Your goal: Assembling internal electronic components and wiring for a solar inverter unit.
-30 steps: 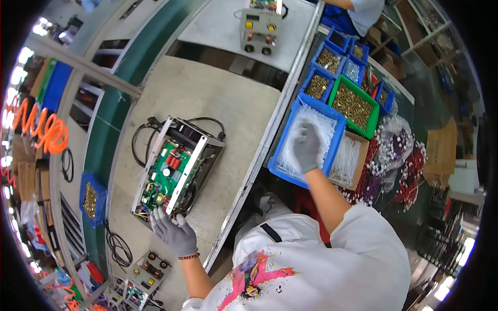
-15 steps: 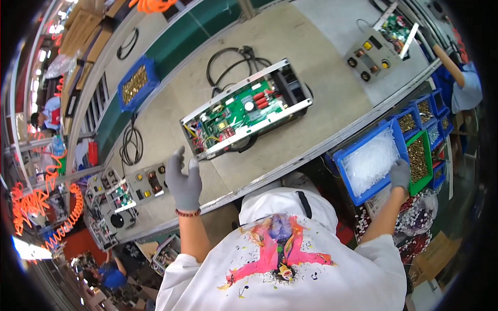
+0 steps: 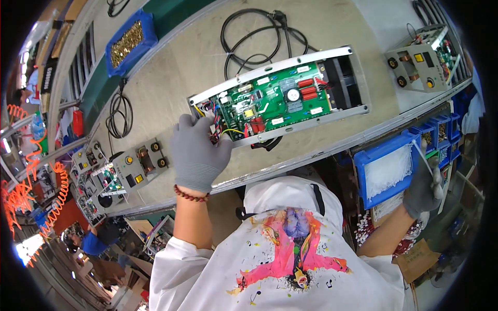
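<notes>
An opened electrical unit (image 3: 280,98) lies on the bench with its green circuit board, red components and coloured wires exposed. My left hand (image 3: 199,150), in a grey glove, grips the unit's left end, its fingers over the end and its thumb at the near corner beside the wires. My gloved right hand (image 3: 423,189) is raised at the right, beside a blue bin (image 3: 363,171) heaped with thin white plastic strips that look like cable ties. From its closed fingers a white cable tie (image 3: 418,149) sticks up.
A coiled black power cable (image 3: 228,31) lies behind the unit. Another black cable (image 3: 119,116) and a blue bin of brass parts (image 3: 127,44) are at left. Similar grey units stand at left (image 3: 140,163) and far right (image 3: 420,67). Small parts bins (image 3: 441,129) line the right.
My left hand has moved from the air onto the unit's left end. My right hand has come out of the bin of white strips with a cable tie. The view has shifted.
</notes>
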A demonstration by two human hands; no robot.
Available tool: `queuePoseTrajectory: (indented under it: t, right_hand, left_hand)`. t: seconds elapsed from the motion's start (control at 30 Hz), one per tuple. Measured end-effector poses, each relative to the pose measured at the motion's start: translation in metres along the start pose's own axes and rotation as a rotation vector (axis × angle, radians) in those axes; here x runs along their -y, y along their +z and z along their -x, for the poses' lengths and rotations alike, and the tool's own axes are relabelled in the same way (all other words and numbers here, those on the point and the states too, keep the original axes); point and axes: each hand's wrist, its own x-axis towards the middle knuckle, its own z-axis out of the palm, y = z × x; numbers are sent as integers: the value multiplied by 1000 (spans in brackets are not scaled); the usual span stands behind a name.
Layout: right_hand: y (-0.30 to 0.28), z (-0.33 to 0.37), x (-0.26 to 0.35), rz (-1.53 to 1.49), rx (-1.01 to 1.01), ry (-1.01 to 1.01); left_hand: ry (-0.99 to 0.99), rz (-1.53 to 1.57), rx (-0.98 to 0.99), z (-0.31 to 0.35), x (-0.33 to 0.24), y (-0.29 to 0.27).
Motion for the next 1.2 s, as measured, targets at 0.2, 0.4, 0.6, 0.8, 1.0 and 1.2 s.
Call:
queuePoseTrajectory:
  t: [0.2, 0.4, 0.6, 0.8, 1.0, 1.2]
  right_hand:
    - [132, 19, -77, 94, 423, 374]
    - [208, 20, -114, 898, 899, 50]
    - [244, 16, -154, 1127, 986, -57]
    - [260, 23, -177, 1419, 1127, -52]
    - [268, 29, -214, 1222, 1208, -99]
    - [277, 16, -212, 1246, 1283, -97]
  left_hand:
    - [-103, 152, 124, 5, 3, -5]
    - [-105, 53, 92, 10, 4, 6]
    - [-178, 461, -8, 20, 13, 33]
    - [-386, 1479, -37, 32, 27, 40]
    - [-52, 723, -76, 23, 50, 27]
    - [-68, 536, -58, 17, 49, 16]
